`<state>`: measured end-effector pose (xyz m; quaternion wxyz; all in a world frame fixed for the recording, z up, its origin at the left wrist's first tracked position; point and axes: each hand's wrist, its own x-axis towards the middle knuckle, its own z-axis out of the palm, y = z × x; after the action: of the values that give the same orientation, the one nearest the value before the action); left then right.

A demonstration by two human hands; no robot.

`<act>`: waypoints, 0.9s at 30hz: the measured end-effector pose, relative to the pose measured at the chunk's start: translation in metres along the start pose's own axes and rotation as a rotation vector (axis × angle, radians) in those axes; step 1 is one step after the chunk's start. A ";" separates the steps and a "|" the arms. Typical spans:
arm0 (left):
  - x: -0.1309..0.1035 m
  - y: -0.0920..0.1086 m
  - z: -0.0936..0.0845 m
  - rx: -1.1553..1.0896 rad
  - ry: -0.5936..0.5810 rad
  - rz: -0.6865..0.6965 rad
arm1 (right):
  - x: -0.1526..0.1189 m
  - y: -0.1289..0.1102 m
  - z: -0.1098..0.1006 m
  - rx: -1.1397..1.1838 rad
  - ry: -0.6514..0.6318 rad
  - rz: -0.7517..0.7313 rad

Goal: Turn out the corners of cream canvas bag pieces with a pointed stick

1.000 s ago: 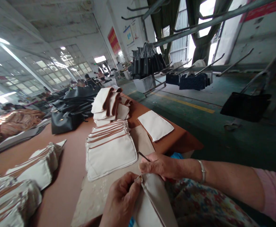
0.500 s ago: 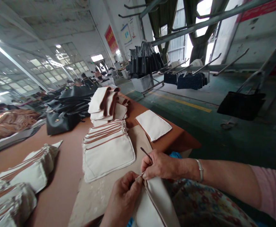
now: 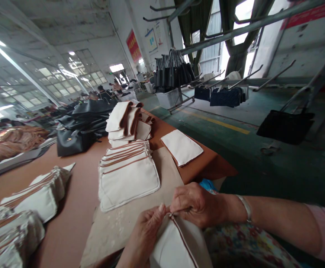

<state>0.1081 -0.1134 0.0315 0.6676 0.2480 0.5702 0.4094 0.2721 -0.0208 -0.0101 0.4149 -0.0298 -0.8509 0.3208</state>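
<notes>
My left hand (image 3: 144, 232) is closed on the top edge of a cream fabric pouch (image 3: 172, 243) with a brown-lined opening. My right hand (image 3: 198, 203), with a bangle at the wrist, pinches the same corner, and the two hands' fingertips nearly meet there. The pouch hangs below them over a flowered cloth on my lap. No tool shows in my right hand; its palm side is hidden. Just beyond the hands, an overlapping row of cream pouches (image 3: 131, 180) with brown edges lies on a cardboard sheet (image 3: 115, 227).
A single cream piece (image 3: 182, 147) lies near the right edge of the brown-covered table (image 3: 73, 208). Folded cream pieces (image 3: 119, 117) and black bags (image 3: 74, 143) are stacked behind. More pouches (image 3: 36, 204) sit at left. A metal rack (image 3: 221, 35) holding bags stands at right.
The thin dark tool that stuck up from my right hand is out of sight. My right hand has turned over and its fingers have curled in at the pouch's corner.
</notes>
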 end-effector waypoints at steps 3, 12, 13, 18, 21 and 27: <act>-0.001 0.001 -0.001 0.034 -0.055 0.010 | -0.001 0.000 -0.002 -0.093 -0.017 -0.075; -0.012 0.006 -0.006 0.508 0.004 0.267 | 0.002 -0.007 -0.018 0.373 -0.136 0.447; -0.014 0.007 -0.005 0.577 0.018 0.316 | 0.005 -0.007 -0.022 0.443 -0.176 0.541; -0.016 0.006 -0.002 0.729 0.118 0.436 | 0.018 -0.006 -0.030 0.555 -0.420 0.627; -0.016 0.004 0.000 0.741 0.170 0.496 | 0.014 -0.004 -0.022 0.568 -0.403 0.642; -0.010 -0.005 -0.009 0.220 -0.018 0.249 | -0.005 -0.001 -0.010 0.735 -0.231 0.787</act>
<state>0.1008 -0.1256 0.0316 0.5856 0.3918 0.5706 0.4218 0.2828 -0.0185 -0.0087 0.1506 -0.1637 -0.6475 0.7289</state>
